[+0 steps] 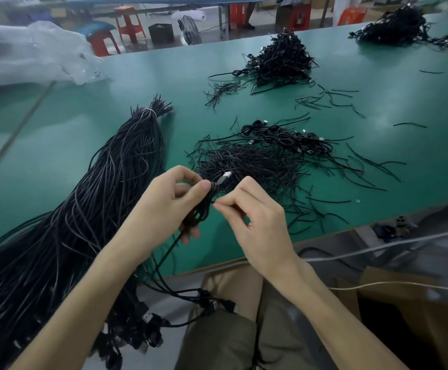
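Observation:
My left hand (164,206) grips a coiled black USB cable (201,209) above the near edge of the green table (84,124). The cable's silver plug (225,175) sticks up past my thumb. My right hand (255,217) pinches a thin black twist tie (212,202) at the coil, thumb and forefinger together. A pile of loose black ties (255,164) lies just behind my hands. A big bundle of uncoiled black cables (84,198) runs from the table's left down over its edge, bound near the top with a white band (149,111).
Coiled, tied cables (284,136) lie in a row behind the tie pile. More heaps of cables (279,61) sit farther back and at the far right (394,28). Clear plastic bags (30,52) are at the back left. A cardboard box (404,303) stands by my right knee.

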{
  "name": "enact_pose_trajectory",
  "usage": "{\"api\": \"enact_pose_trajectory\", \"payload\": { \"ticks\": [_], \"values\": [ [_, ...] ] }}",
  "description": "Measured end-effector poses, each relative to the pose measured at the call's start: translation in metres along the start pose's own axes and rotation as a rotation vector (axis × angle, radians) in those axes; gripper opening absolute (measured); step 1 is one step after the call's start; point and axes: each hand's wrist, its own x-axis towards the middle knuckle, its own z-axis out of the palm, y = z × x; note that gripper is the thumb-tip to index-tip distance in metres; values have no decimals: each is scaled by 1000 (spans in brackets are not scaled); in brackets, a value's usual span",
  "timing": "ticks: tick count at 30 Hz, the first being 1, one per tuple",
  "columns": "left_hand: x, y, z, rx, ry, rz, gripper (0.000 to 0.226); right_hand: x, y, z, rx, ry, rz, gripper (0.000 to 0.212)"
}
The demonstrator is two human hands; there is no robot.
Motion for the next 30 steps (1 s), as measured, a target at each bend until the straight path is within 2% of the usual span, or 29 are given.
{"api": "enact_pose_trajectory", "payload": {
  "ticks": [2, 4, 7, 9, 13, 15, 17, 18, 21, 22, 26, 28, 30],
  "values": [
    [-2, -1, -11, -122, -121, -45, 12, -1, 2, -2, -91, -6, -45, 16],
    [-5, 0, -23, -200, -295, 5, 22, -1, 4, -4, -126, -3, -45, 15],
    [-6, -3, -30, -123, -518, 136, 37, 0, 5, -5, -125, -9, -33, 17],
    [-5, -6, -25, -40, -467, 175, 42, 1, 4, -4, -129, -11, -34, 16],
    [-4, -6, -11, 236, -167, 305, 26, 0, 0, -2, -186, -38, -90, 14],
    [1, -8, -9, 384, -31, 312, 39, 0, -2, -1, -246, -27, -154, 17],
    [4, -8, -9, 464, 2, 259, 49, 2, -3, 0, -321, -25, -228, 21],
    [4, -8, -8, 411, -17, 218, 49, 3, -3, -1, -357, -32, -262, 22],
    [4, -10, -5, -58, -52, 97, 42, 6, -2, -1, -400, -68, -310, 25],
    [4, -11, -5, -141, -43, 69, 43, 7, -2, -1, -396, -77, -316, 25],
    [8, -16, -1, -27, -15, -42, 51, 6, -5, 4, -386, -101, -381, 17],
    [13, -17, -7, -62, -131, -193, 55, 5, -5, 6, -426, -104, -435, 17],
    [16, -18, -17, -59, -333, -330, 68, 3, -5, 8, -493, -100, -510, 18]
  ]
}}
